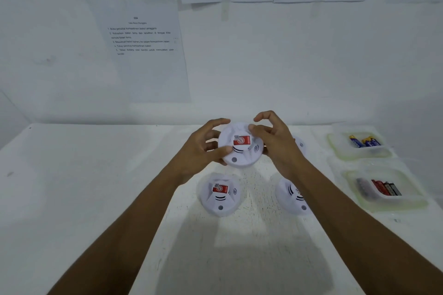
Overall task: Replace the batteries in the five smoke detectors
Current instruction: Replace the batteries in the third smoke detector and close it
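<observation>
Above the white table (pixel 96 187) I hold a round white smoke detector (pixel 239 151) with a red label, face up. My left hand (pixel 203 148) grips its left rim, thumb on the front edge. My right hand (pixel 275 141) holds the right rim with thumb and lower fingers, its upper fingers lifted off. On the table below lie a second detector (pixel 219 195) and a third detector (pixel 291 196), partly hidden by my right forearm. A fourth detector (pixel 300 145) peeks out behind my right hand.
At the right stand two clear plastic trays: the far tray (pixel 335 148) holds blue and yellow batteries (pixel 364 141), the near tray (pixel 359 201) holds red and black batteries (pixel 381 187). Printed sheets (pixel 143 38) are taped on the white wall behind the table.
</observation>
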A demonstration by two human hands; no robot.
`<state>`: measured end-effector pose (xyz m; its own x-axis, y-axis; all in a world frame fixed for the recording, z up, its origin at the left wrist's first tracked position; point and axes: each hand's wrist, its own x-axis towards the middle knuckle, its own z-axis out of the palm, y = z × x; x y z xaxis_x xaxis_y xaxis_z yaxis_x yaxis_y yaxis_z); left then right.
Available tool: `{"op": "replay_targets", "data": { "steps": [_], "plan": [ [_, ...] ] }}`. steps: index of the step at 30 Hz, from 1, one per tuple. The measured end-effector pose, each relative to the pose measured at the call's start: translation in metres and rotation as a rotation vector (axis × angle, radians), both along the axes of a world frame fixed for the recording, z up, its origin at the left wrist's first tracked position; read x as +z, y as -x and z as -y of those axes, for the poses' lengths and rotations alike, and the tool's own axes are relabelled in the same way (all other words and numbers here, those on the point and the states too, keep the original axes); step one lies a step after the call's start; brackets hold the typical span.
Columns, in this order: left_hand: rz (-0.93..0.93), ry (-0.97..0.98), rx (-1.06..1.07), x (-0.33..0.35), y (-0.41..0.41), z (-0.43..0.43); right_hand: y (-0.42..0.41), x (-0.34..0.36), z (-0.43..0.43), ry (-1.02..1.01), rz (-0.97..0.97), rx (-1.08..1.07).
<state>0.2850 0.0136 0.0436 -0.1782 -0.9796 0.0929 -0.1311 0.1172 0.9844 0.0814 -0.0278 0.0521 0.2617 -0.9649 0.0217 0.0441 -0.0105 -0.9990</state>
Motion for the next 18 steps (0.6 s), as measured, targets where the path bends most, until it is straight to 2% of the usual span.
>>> {"op": "replay_targets", "data": {
  "steps": [4,9,14,18],
  "plan": [
    [-0.110,0.008,0.063,-0.006,0.007,-0.002,0.004,-0.007,-0.011,0.029,0.102,0.079],
    [-0.116,0.023,0.127,-0.013,0.014,-0.001,0.004,-0.018,-0.017,0.200,-0.094,0.047],
    [-0.048,0.076,0.166,-0.015,0.018,-0.003,0.003,-0.022,-0.017,0.346,-0.183,-0.005],
    [-0.055,0.099,0.197,-0.017,0.019,-0.004,0.000,-0.023,-0.018,0.362,-0.193,-0.014]
  ]
}}
